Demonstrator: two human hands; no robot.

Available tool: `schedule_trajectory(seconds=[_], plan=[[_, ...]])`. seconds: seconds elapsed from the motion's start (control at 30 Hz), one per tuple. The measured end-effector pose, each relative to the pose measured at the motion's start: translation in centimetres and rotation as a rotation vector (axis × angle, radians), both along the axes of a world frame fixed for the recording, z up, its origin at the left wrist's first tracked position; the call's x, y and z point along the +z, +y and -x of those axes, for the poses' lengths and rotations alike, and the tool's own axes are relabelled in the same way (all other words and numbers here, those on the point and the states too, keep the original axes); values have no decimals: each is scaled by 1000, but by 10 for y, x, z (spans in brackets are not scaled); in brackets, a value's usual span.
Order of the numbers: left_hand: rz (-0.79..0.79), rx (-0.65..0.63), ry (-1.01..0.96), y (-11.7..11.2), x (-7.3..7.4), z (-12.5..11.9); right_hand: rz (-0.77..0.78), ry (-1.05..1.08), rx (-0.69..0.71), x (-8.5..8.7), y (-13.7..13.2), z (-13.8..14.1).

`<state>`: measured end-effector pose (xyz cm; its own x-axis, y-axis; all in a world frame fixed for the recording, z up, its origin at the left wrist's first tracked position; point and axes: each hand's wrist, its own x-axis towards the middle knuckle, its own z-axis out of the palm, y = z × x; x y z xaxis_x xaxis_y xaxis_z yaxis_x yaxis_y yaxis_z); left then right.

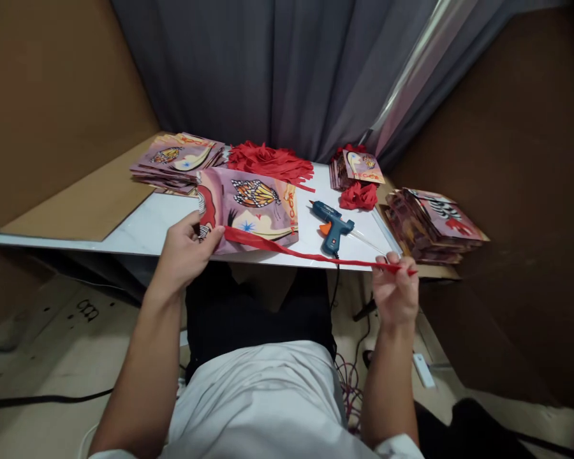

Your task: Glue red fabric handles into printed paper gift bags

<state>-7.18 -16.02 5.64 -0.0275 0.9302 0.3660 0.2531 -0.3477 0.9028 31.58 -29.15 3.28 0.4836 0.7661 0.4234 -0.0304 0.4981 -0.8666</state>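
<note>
A printed paper bag (pixel 263 213) with a butterfly and the letters MECCA lies at the table's front edge. My left hand (pixel 190 245) is closed on its near left side, where one end of a red ribbon (pixel 287 250) also sits under the thumb. The ribbon stretches across to the right, twisted along its length. My right hand (pixel 396 284) pinches its other end, off the table's front edge. Between the bag and my right hand lies a blue glue gun (pixel 332 226) with an orange trigger, its clear glue stick poking out at the back.
A heap of red ribbons (pixel 268 162) lies behind the bag, with a smaller red bunch (pixel 358 196) at right. Printed stacks stand at left (pixel 179 159), back right (pixel 356 169) and far right (pixel 433 223). Cardboard panels (pixel 57 115) flank the table; a grey curtain (pixel 268 70) hangs behind.
</note>
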Motion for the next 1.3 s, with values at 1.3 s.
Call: schedule_trajectory(seconds=[1.3], plan=[[-539,94,399,-67,15,-43,195,-1156,560,134,95,146]])
